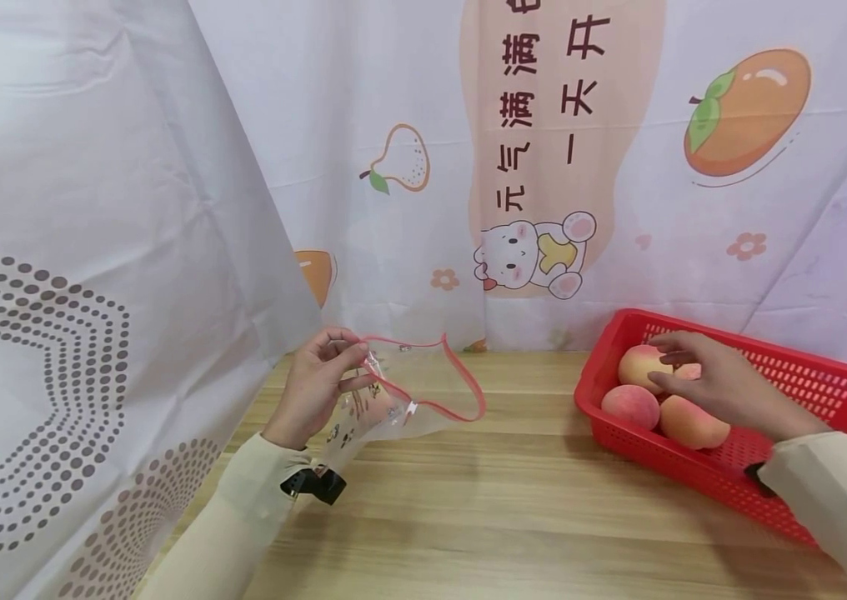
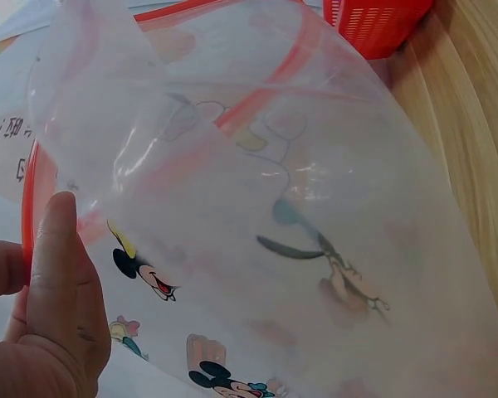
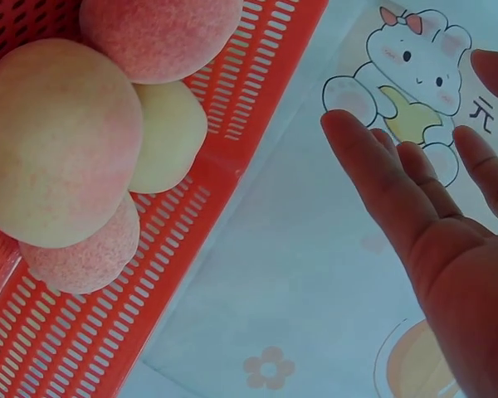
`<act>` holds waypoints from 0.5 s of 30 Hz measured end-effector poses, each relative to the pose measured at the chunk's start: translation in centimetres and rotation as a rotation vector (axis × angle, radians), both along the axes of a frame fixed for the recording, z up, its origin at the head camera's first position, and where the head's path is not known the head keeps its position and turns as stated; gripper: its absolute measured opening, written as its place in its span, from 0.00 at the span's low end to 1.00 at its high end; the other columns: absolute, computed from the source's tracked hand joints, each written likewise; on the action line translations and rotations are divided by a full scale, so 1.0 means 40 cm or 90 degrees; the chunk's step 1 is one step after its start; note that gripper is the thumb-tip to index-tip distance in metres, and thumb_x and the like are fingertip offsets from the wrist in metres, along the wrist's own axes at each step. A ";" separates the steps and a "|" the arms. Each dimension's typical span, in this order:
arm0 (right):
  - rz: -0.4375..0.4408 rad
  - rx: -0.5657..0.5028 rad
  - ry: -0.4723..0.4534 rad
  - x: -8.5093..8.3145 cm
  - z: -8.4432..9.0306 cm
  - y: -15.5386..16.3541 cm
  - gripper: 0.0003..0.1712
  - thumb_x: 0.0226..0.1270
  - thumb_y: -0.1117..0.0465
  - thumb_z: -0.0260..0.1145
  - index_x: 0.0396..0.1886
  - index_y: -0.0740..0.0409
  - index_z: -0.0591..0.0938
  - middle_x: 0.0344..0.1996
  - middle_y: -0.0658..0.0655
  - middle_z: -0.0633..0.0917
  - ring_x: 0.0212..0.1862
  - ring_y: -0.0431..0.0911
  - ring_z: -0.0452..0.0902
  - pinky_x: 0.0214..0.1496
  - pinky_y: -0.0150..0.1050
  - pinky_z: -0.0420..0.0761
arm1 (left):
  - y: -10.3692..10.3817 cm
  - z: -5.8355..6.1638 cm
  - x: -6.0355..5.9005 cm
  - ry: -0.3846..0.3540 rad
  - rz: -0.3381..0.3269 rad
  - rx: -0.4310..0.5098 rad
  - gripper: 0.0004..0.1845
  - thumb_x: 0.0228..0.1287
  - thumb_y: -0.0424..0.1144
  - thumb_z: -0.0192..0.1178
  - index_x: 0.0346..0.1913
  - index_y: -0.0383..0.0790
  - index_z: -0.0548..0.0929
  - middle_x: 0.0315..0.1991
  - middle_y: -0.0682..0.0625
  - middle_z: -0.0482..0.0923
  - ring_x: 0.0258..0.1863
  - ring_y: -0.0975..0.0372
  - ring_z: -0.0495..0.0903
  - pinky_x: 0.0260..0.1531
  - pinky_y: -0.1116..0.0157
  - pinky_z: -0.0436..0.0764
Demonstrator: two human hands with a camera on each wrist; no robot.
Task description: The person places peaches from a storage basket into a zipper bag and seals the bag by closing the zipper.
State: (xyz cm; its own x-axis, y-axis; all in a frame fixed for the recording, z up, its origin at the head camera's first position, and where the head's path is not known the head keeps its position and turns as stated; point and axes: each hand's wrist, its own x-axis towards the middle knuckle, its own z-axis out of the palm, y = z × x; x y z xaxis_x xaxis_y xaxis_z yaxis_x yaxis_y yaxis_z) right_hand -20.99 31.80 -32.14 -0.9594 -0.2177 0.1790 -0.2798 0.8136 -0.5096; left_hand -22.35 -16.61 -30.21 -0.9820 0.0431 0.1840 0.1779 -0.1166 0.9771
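Note:
My left hand (image 1: 318, 379) pinches the red-edged rim of a clear zip bag (image 1: 423, 375) between thumb and fingers. The bag's mouth gapes towards the right, with a white slider on its front edge. In the left wrist view the bag (image 2: 315, 199) fills most of the picture, printed with cartoon mice. Over the left end of a red basket (image 1: 618, 329) hovers my right hand (image 1: 716, 383), fingers spread and nothing in them. Several peaches (image 1: 630, 407) lie below it, one partly hidden by the hand. The right wrist view shows peaches (image 3: 62, 141) beside the right hand (image 3: 432, 224).
The basket stands at the right on a wooden table (image 1: 468, 500), its holed wall rising around the peaches. A printed white curtain (image 1: 393, 250) hangs behind the table, and a dotted cloth (image 1: 78, 350) covers the left side.

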 end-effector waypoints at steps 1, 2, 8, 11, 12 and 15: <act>0.002 0.001 0.003 -0.002 -0.001 0.002 0.37 0.67 0.47 0.70 0.67 0.63 0.70 0.56 0.68 0.79 0.55 0.63 0.75 0.51 0.66 0.80 | 0.000 0.000 0.000 0.000 0.000 -0.001 0.05 0.70 0.25 0.58 0.45 0.32 0.74 0.37 0.47 0.73 0.35 0.60 0.81 0.39 0.58 0.89; 0.003 0.000 0.004 -0.005 -0.002 0.005 0.37 0.67 0.47 0.69 0.67 0.64 0.71 0.56 0.68 0.79 0.55 0.63 0.75 0.51 0.66 0.80 | -0.001 0.000 0.000 0.000 0.000 -0.003 0.05 0.70 0.25 0.58 0.44 0.33 0.75 0.37 0.47 0.73 0.35 0.60 0.81 0.39 0.58 0.89; 0.009 0.003 0.010 -0.017 -0.003 0.018 0.35 0.67 0.51 0.70 0.66 0.66 0.71 0.56 0.69 0.79 0.55 0.65 0.76 0.51 0.65 0.80 | -0.003 -0.002 -0.001 -0.008 0.004 -0.019 0.05 0.69 0.26 0.60 0.43 0.35 0.75 0.37 0.47 0.73 0.35 0.61 0.80 0.38 0.59 0.89; 0.013 -0.001 0.011 -0.024 -0.004 0.027 0.35 0.68 0.52 0.70 0.66 0.67 0.71 0.55 0.70 0.79 0.55 0.66 0.76 0.51 0.65 0.81 | -0.004 -0.002 -0.001 -0.008 0.003 -0.025 0.06 0.69 0.26 0.61 0.43 0.34 0.75 0.36 0.47 0.74 0.35 0.61 0.80 0.38 0.60 0.89; 0.013 -0.002 0.009 -0.027 -0.005 0.030 0.35 0.68 0.52 0.70 0.66 0.67 0.71 0.55 0.70 0.80 0.55 0.66 0.76 0.51 0.64 0.82 | -0.005 -0.002 -0.001 -0.008 0.003 -0.026 0.06 0.69 0.26 0.61 0.43 0.34 0.75 0.36 0.47 0.74 0.35 0.61 0.80 0.38 0.60 0.89; 0.015 -0.001 0.007 -0.034 -0.006 0.042 0.35 0.68 0.53 0.70 0.66 0.68 0.70 0.55 0.71 0.80 0.55 0.67 0.76 0.49 0.55 0.85 | -0.006 -0.001 0.000 -0.006 0.001 -0.032 0.07 0.67 0.26 0.62 0.43 0.34 0.75 0.36 0.47 0.74 0.35 0.61 0.80 0.38 0.61 0.89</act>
